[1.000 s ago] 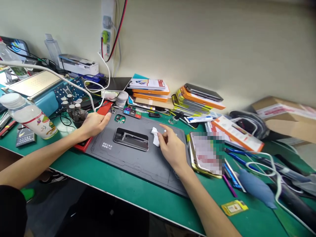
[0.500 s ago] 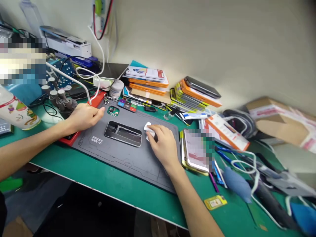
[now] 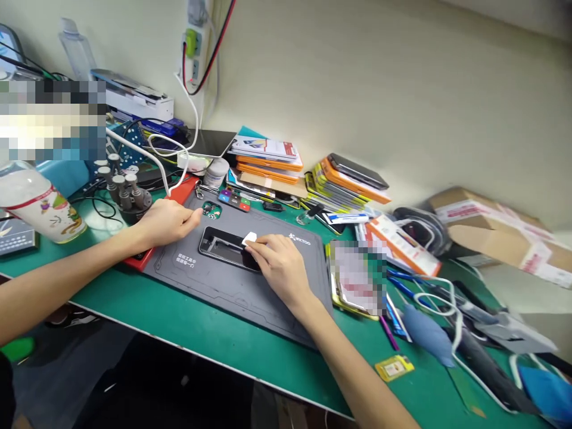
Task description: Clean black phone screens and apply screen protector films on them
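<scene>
On the grey work mat (image 3: 250, 298) lies a black phone (image 3: 214, 249) with a shiny screen that reflects light. My right hand (image 3: 283, 265) pinches a small white wipe (image 3: 249, 238) over the phone's right end and covers part of it; whether the wipe touches the glass, I cannot tell. To the left of the phone, my left hand (image 3: 167, 223) is closed, fingers curled, above the mat's left edge and a red device (image 3: 181, 192). What it holds, if anything, is hidden. Small parts (image 3: 211, 210) sit in the mat's round cutout beyond it.
A patterned cup (image 3: 49, 208) and grey-handled screwdrivers (image 3: 123, 185) stand at left. Stacked boxes (image 3: 266, 158) line the wall. On the right are a blurred phone-like item on yellow sheets (image 3: 355, 310), a blue air blower (image 3: 428, 333), a yellow lighter (image 3: 394, 367) and tangled cables.
My right hand has moved left with the white wipe, from beside the phone to over its right end. My left hand keeps its closed shape. The whole view has shifted slightly.
</scene>
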`<state>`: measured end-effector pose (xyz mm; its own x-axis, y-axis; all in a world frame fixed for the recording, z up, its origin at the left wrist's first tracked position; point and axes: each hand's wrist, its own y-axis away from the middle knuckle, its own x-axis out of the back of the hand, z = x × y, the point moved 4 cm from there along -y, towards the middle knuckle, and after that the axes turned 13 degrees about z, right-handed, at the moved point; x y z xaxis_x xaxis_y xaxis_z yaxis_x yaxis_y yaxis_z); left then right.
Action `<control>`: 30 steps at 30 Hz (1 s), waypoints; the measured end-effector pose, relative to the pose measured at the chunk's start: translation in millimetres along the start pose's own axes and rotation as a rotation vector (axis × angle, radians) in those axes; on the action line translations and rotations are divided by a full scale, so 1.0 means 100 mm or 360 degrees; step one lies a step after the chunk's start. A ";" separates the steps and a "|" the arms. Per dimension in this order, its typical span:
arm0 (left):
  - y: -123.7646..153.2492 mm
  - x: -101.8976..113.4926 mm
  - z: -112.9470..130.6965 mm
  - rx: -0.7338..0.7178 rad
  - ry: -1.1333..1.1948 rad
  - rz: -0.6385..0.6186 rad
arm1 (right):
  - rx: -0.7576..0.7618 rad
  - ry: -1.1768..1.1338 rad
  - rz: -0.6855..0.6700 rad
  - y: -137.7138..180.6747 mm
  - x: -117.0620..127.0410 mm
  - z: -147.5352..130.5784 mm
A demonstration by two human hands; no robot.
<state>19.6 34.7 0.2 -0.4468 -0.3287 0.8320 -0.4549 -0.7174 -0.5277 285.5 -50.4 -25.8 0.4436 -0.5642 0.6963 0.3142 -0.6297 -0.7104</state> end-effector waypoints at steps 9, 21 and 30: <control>0.02 -0.01 0.03 0.0072 -0.0052 -0.0057 | 0.0137 -0.0144 -0.0085 -0.19 -0.26 -0.09; 0.00 -0.02 0.01 0.0064 -0.0134 -0.0103 | 0.0064 -0.0289 -0.0173 -0.14 -0.17 0.04; 0.00 0.01 0.01 0.0011 -0.0141 -0.0031 | 0.0119 -0.0217 -0.0256 -0.14 -0.22 -0.02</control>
<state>20.1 34.0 1.1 -0.3681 -0.3673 0.8541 -0.4574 -0.7282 -0.5103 269.4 -29.8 -31.1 0.4908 -0.3791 0.7845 0.4491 -0.6614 -0.6006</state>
